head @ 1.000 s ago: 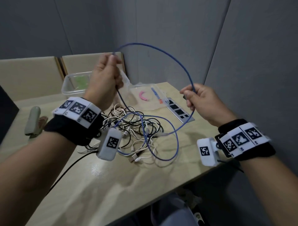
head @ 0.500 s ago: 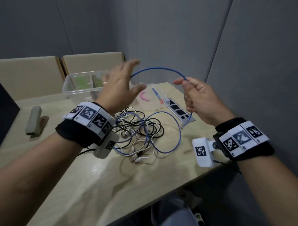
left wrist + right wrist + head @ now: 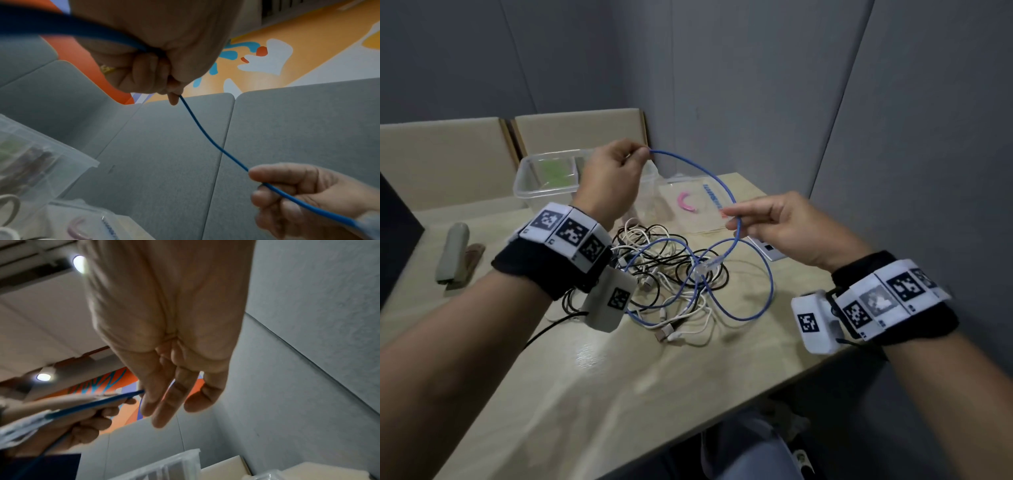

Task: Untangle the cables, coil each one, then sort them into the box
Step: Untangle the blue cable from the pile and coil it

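Left hand (image 3: 613, 178) pinches blue cable (image 3: 709, 173); right hand (image 3: 779, 228) pinches same cable further along arc. Rest of cable drops below grips into tangle (image 3: 671, 274) on table (image 3: 619, 377). Box (image 3: 544, 178) behind left hand. Bag (image 3: 695, 205) lettering unreadable.

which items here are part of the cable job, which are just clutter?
Job: blue cable held by left hand and right hand; tangled black and white cables; clear plastic box.

Lying about: stapler; clear bag with pink piece; marker card.
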Motion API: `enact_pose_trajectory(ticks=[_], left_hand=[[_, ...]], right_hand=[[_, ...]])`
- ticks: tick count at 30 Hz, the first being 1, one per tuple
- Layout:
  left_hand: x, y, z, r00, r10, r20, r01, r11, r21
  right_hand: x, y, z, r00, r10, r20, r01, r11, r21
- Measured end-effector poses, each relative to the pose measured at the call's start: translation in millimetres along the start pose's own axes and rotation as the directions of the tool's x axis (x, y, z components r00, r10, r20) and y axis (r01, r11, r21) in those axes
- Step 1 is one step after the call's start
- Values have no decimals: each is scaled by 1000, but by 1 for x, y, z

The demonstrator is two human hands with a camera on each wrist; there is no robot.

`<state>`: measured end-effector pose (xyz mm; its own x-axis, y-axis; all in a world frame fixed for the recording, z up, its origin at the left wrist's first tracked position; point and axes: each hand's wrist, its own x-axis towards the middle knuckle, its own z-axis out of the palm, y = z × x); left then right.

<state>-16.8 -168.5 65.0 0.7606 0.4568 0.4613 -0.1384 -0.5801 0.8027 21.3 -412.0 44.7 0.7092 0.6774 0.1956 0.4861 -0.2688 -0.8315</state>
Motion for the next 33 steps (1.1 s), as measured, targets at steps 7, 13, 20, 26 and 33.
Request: enact_pose_trajectory(ticks=[7, 13, 20, 26, 33], left_hand=[[-14, 12, 5, 925, -195, 325, 254, 955, -151], [-40, 22, 16, 854, -167, 493, 371, 859, -353], [-70, 32, 43, 732, 335, 594, -421, 907, 8], [-79, 17, 52, 548, 468, 693, -682, 730, 47], [-73, 15, 50, 407, 520, 751, -836, 543, 77]], right_hand=[[2, 8, 0, 968, -124, -216, 30, 920, -390], [8, 7, 5, 932, 138, -335, -31, 951, 306], [14, 0, 14, 928, 329, -177, -158, 776, 611], [11, 0, 1, 898, 356, -259, -137, 785, 604], [6, 0, 3, 917, 377, -132, -234, 774, 588]])
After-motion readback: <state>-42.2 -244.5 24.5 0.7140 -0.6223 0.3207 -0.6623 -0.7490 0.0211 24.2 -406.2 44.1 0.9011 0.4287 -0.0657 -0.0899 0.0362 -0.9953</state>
